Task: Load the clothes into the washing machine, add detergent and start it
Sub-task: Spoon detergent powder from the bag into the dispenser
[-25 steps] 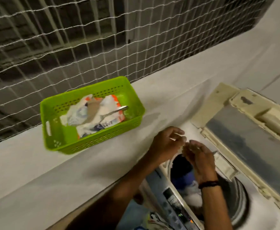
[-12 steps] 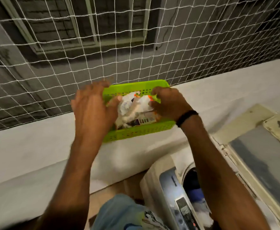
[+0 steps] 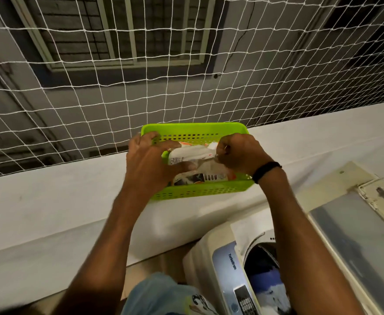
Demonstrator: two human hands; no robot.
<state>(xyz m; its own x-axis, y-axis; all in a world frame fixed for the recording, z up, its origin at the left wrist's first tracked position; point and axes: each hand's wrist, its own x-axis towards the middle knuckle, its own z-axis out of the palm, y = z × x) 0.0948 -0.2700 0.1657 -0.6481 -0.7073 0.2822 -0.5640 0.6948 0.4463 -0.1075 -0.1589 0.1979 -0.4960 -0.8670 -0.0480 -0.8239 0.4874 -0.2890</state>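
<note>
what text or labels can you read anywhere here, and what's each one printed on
"Turbodrum": my best reading of the small, tilted print on the washing machine control panel; the letters are soft.
Control panel display and buttons: markings present, too blurred to read.
Detergent packet in the green basket, held by the left hand and right hand: a barcode and fine print, too small to read.
Nothing else readable.

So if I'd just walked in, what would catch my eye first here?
Probably the bright green perforated plastic basket on the white ledge, with the left hand and right hand gripping a white detergent packet over it. Behind hangs a white rope net; at lower right, the open top-loading washing machine shows clothes inside.
</note>
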